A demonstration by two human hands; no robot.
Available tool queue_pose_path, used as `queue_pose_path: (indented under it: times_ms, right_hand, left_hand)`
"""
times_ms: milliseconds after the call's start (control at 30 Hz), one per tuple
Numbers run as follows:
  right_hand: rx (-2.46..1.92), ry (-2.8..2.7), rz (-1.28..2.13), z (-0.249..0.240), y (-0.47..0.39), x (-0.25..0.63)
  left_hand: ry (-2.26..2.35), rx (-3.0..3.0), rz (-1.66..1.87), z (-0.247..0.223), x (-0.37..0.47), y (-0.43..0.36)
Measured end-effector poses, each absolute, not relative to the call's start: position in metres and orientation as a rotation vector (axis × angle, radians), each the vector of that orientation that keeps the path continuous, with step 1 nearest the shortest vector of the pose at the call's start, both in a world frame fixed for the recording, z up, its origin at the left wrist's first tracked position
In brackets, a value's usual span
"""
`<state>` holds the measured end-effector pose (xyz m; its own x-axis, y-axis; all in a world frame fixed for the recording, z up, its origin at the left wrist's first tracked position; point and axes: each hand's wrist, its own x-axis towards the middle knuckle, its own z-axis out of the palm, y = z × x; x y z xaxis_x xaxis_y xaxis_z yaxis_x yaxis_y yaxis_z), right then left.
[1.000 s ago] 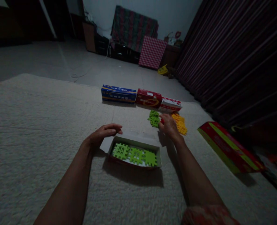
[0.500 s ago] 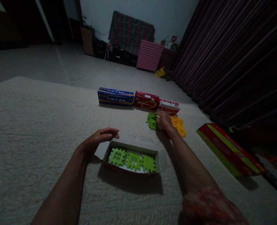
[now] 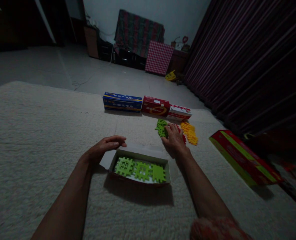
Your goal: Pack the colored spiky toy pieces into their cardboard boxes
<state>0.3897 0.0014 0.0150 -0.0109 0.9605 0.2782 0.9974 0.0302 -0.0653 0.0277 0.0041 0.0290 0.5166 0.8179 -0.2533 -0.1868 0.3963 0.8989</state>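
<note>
An open box [image 3: 137, 155] with white inner flaps holds three light green square pieces [image 3: 142, 171] in a row. At its back left corner is my left hand [image 3: 109, 145], fingers stretched out and apart, with nothing in it. My right hand [image 3: 174, 138] reaches over red pieces [image 3: 183, 136], fingers spread and bent downward. Its fingers partly cover the red pieces and touch the edge of the green pieces [image 3: 161, 127] on its left. Yellow pieces [image 3: 189, 132] lie just to its right.
Behind the pieces stand a blue box [image 3: 122, 102], a red box [image 3: 155, 106] and a white-and-red box [image 3: 179, 112] in a row. A larger red and lime box [image 3: 245, 158] lies at the right on the pale textured cover [image 3: 50, 140].
My right hand has moved slightly down and its fingers have opened over the red pieces, which now show more. My left hand has stayed at the box corner.
</note>
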Motion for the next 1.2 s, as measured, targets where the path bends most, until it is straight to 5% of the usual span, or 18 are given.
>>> queue_pose_path:
  times_ms: [1200]
  right_hand:
    - [-2.024, -2.35, 0.032, 0.023, -0.031, 0.391]
  left_hand:
    - [0.755, 1.081, 0.74, 0.022, 0.024, 0.009]
